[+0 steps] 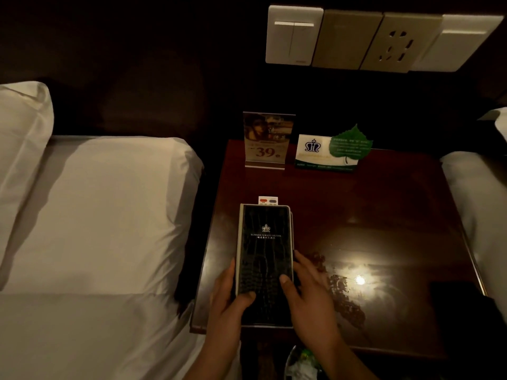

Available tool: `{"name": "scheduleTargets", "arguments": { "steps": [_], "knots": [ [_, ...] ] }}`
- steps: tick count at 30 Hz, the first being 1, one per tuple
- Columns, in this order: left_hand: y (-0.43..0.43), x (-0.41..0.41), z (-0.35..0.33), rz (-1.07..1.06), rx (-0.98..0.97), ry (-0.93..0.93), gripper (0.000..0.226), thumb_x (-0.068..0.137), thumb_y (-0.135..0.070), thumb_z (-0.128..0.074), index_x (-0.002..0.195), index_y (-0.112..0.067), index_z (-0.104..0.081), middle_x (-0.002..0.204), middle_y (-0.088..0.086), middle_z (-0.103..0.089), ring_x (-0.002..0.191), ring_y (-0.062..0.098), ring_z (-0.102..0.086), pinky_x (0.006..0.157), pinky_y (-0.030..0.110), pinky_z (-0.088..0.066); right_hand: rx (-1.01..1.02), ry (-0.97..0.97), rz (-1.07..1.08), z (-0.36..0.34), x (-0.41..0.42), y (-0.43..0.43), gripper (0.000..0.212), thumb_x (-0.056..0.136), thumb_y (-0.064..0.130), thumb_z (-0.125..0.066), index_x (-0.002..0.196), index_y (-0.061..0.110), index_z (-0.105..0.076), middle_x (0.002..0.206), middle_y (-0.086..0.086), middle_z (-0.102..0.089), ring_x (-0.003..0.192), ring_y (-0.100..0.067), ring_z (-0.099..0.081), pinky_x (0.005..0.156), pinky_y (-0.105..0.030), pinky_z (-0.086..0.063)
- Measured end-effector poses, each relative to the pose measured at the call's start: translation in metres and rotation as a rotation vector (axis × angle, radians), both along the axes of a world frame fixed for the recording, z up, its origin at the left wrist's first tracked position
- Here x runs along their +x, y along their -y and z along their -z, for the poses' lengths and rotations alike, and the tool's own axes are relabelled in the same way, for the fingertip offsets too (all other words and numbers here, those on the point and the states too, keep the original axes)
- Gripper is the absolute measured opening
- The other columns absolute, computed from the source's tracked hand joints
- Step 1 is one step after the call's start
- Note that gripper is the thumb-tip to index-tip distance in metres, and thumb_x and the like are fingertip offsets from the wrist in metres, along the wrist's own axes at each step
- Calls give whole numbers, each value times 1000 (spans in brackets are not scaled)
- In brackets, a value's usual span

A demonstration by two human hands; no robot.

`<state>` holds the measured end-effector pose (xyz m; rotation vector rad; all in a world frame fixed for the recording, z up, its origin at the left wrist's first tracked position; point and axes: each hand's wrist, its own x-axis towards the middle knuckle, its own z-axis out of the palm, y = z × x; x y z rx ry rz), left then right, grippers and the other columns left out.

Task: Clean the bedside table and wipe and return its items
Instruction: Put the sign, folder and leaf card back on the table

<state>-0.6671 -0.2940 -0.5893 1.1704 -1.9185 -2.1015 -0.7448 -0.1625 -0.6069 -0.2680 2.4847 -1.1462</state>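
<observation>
While both hands close on it, the black folder (pixel 264 259) lies lengthwise over the front left part of the bench (pixel 384 215), its near end right at the front edge. I cannot tell whether it rests flat on the wood or is lifted a little. The left hand (pixel 229 300) grips the folder's left side, with the thumb on the cover and the fingers wrapped round the edge. The right hand (pixel 307 292) pinches the right side. Its thumb presses on the cover and its fingers spread fairly straight along the edge, low over the bench top.

A small white card (pixel 268 200) with a red and a blue mark peeks out just beyond the folder's far end. At the back of the bench stand a clear sign holder (pixel 267 141) printed "39" and, just beside it on the right, a white crown card (pixel 323 152) with a green leaf tag (pixel 351 145) against it.

The middle and right of the bench are bare polished wood — a lamp glare (pixel 360 280) shines there, with smeary patches around it. A dark shape (pixel 452 297) sits by the right front corner, too dim to make out. A white bed (pixel 96 215) presses close on the left and a second bed (pixel 477 193) on the right. A switch panel (pixel 356 39) is on the wall above — and a bin (pixel 301 363) shows below the front edge.
</observation>
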Motion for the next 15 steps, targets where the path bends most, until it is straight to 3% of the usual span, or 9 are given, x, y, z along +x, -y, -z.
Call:
{"name": "scheduleTargets", "arguments": {
  "steps": [4,8,11,13,15],
  "knots": [
    [3,1,4,14,25,-10,65,92,5,-53,147,-27,-45,142,-6,-51,126,4,-51,90,19,-44,-42,24,50,0,2,0,46,99,29,-53,143,37,-44,147,20,-39,126,-1,-29,108,-29,-34],
    [3,5,10,-9,50,-28,66,92,4,-53,147,-29,-43,145,-6,-50,130,9,-50,91,23,-46,-99,62,124,-1,7,4,54,98,25,-56,144,44,-35,131,23,-42,130,-8,-35,109,-37,-39],
    [3,6,13,-45,123,-38,65,91,6,-50,146,-28,-45,145,-2,-53,130,17,-54,101,38,-49,-141,101,168,3,8,4,54,97,23,-58,145,39,-40,133,19,-44,134,-12,-36,111,-42,-39],
    [5,7,12,-63,166,-47,66,88,4,-52,146,-27,-46,145,1,-55,130,21,-55,108,48,-45,-160,112,179,5,8,4,54,96,22,-60,144,38,-43,128,29,-43,134,-15,-39,111,-46,-40],
    [6,7,11,-68,188,-51,69,81,-4,-57,146,-26,-47,143,0,-57,128,20,-57,107,47,-46,-175,106,179,5,8,3,53,95,23,-61,141,44,-44,122,39,-36,132,-17,-43,110,-46,-41]
  ]
}}
